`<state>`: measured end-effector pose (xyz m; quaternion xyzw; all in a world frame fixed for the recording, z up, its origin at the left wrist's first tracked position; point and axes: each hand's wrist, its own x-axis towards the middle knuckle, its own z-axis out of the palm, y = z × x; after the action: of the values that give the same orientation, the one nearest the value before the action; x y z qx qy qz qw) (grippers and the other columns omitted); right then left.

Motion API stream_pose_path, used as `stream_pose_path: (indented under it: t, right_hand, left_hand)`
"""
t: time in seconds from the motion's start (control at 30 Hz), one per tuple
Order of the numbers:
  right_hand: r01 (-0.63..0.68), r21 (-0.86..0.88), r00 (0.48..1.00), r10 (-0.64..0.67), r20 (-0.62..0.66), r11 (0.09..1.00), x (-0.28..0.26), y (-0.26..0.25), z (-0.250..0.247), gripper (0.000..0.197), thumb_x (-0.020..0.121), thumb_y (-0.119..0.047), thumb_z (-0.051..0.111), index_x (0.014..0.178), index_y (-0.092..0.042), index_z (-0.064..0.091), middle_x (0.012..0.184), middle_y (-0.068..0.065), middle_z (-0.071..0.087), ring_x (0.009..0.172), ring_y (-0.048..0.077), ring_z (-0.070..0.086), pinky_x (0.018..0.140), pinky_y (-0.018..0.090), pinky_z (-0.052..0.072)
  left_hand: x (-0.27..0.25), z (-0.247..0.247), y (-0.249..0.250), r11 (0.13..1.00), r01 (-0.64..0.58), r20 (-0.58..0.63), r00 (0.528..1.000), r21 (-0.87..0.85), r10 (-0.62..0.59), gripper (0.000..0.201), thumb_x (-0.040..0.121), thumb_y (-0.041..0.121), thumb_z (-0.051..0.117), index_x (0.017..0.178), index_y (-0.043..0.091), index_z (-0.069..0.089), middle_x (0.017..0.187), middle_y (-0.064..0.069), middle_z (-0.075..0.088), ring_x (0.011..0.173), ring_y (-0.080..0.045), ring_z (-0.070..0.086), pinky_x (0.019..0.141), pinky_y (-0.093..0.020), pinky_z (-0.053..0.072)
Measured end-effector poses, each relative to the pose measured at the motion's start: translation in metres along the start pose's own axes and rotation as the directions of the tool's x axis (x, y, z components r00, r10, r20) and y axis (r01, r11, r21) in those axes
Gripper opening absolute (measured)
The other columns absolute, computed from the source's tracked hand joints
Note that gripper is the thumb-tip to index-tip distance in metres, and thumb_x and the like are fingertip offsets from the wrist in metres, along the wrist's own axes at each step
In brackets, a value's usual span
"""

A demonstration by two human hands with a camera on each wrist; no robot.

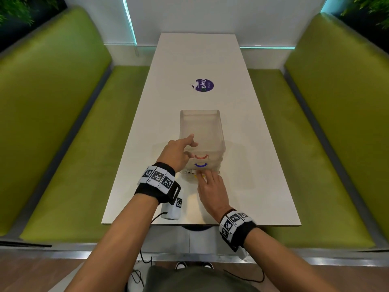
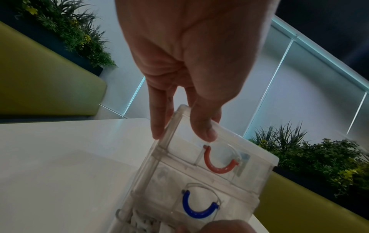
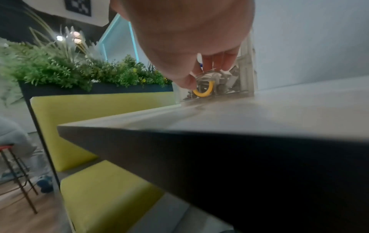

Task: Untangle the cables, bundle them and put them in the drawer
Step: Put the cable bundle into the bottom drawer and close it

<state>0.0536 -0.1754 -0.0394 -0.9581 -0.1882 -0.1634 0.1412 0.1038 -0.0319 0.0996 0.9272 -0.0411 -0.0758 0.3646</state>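
A clear plastic drawer unit (image 1: pixel 202 125) (image 2: pixel 257 178) stands on the white table (image 1: pixel 252 165). It has a red handle (image 1: pixel 201 157) (image 2: pixel 217 165) on top, a blue handle (image 1: pixel 201 165) (image 2: pixel 197 209) below and a yellow handle (image 3: pixel 203 93) at the bottom. My left hand (image 1: pixel 179 152) (image 2: pixel 182 134) rests on the unit's top left corner, thumb on the front and a finger along the side. My right hand (image 1: pixel 207 178) (image 3: pixel 205 71) touches the bottom drawer's front at the yellow handle. Bundled cables (image 3: pixel 225 82) lie inside that drawer, which sticks out slightly.
A purple round sticker (image 1: pixel 204 85) lies farther back on the table. Green benches (image 1: pixel 73 144) run along both sides. The table's near edge (image 1: pixel 200 224) is just behind my wrists. Planters with foliage (image 3: pixel 79 71) stand behind the benches.
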Motion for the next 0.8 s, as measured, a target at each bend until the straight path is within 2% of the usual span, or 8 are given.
stream_pose_path:
  t: [0.1, 0.2, 0.33, 0.43, 0.5, 0.67, 0.73, 0.8]
  right_hand:
    - [0.028, -0.025, 0.999, -0.027, 0.032, 0.999, 0.001, -0.002, 0.000, 0.044, 0.071, -0.001, 0.063, 0.115, -0.002, 0.061, 0.104, 0.013, 0.061, 0.093, 0.030, 0.056, 0.078, 0.037, 0.050]
    - [0.048, -0.004, 0.996, -0.048, 0.082, 0.999, 0.001, -0.003, -0.002, 0.042, 0.074, -0.002, 0.054, 0.116, -0.002, 0.058, 0.103, 0.014, 0.061, 0.091, 0.031, 0.057, 0.081, 0.038, 0.050]
    - [0.043, -0.029, 0.989, -0.038, 0.141, 0.999, 0.001, -0.008, -0.009, 0.043, 0.070, -0.005, 0.057, 0.113, -0.003, 0.060, 0.104, 0.013, 0.060, 0.089, 0.030, 0.058, 0.076, 0.036, 0.049]
    - [-0.066, -0.005, 0.989, 0.066, 0.135, 0.998, 0.008, -0.017, -0.012, 0.041, 0.067, -0.008, 0.064, 0.107, -0.008, 0.063, 0.100, 0.009, 0.062, 0.084, 0.027, 0.058, 0.071, 0.034, 0.048]
    - [-0.114, -0.002, 0.985, 0.113, 0.130, 0.993, 0.013, -0.022, -0.015, 0.035, 0.064, -0.010, 0.068, 0.099, -0.010, 0.065, 0.092, 0.006, 0.064, 0.079, 0.025, 0.059, 0.068, 0.032, 0.047]
    - [-0.089, -0.011, 0.985, 0.090, 0.148, 0.996, 0.021, -0.014, -0.024, 0.024, 0.061, -0.011, 0.072, 0.085, -0.013, 0.068, 0.079, 0.003, 0.065, 0.069, 0.024, 0.059, 0.060, 0.030, 0.045]
    - [-0.077, -0.037, 0.982, 0.082, 0.173, 0.996, 0.020, -0.013, -0.025, 0.029, 0.058, -0.013, 0.074, 0.086, -0.012, 0.069, 0.082, 0.003, 0.065, 0.071, 0.024, 0.059, 0.061, 0.029, 0.046]
    - [-0.062, -0.061, 0.974, 0.074, 0.213, 0.996, 0.016, -0.018, -0.022, 0.040, 0.056, -0.015, 0.075, 0.096, -0.011, 0.069, 0.093, 0.005, 0.064, 0.078, 0.025, 0.059, 0.068, 0.031, 0.048]
  left_hand:
    - [0.000, 0.001, -0.001, 1.000, 0.013, 0.009, 1.000, -0.018, -0.013, 0.056, 0.089, -0.005, 0.046, 0.137, 0.022, 0.047, 0.124, 0.009, 0.064, 0.097, -0.011, 0.067, 0.100, -0.027, 0.039]
    - [0.001, 0.002, -0.002, 1.000, 0.015, 0.007, 1.000, -0.022, -0.015, 0.056, 0.089, -0.005, 0.046, 0.137, 0.023, 0.047, 0.123, 0.010, 0.064, 0.096, -0.011, 0.068, 0.101, -0.030, 0.040]
    - [0.001, 0.002, -0.001, 1.000, 0.013, 0.015, 1.000, -0.026, -0.013, 0.056, 0.089, -0.006, 0.044, 0.138, 0.022, 0.046, 0.125, 0.009, 0.063, 0.087, -0.009, 0.069, 0.096, -0.028, 0.044]
    - [0.002, 0.002, -0.003, 0.999, 0.015, 0.015, 1.000, -0.032, -0.015, 0.057, 0.088, -0.007, 0.045, 0.137, 0.022, 0.047, 0.124, 0.008, 0.064, 0.091, -0.011, 0.069, 0.099, -0.031, 0.044]
    - [0.001, 0.002, -0.004, 0.999, 0.017, 0.016, 1.000, -0.027, -0.017, 0.056, 0.088, -0.006, 0.045, 0.137, 0.023, 0.047, 0.124, 0.009, 0.064, 0.093, -0.012, 0.069, 0.099, -0.030, 0.043]
    - [0.001, 0.002, -0.002, 0.999, 0.020, 0.003, 1.000, -0.024, -0.020, 0.056, 0.088, -0.005, 0.047, 0.137, 0.023, 0.047, 0.123, 0.009, 0.065, 0.101, -0.016, 0.066, 0.100, -0.029, 0.041]
    - [0.000, 0.002, -0.001, 1.000, 0.021, -0.001, 1.000, -0.019, -0.021, 0.055, 0.089, -0.005, 0.047, 0.137, 0.022, 0.048, 0.122, 0.008, 0.065, 0.103, -0.014, 0.066, 0.098, -0.026, 0.038]
    - [-0.001, 0.001, 0.000, 1.000, 0.018, -0.003, 1.000, -0.022, -0.018, 0.055, 0.089, -0.005, 0.046, 0.137, 0.021, 0.048, 0.124, 0.008, 0.064, 0.098, -0.012, 0.068, 0.097, -0.025, 0.037]
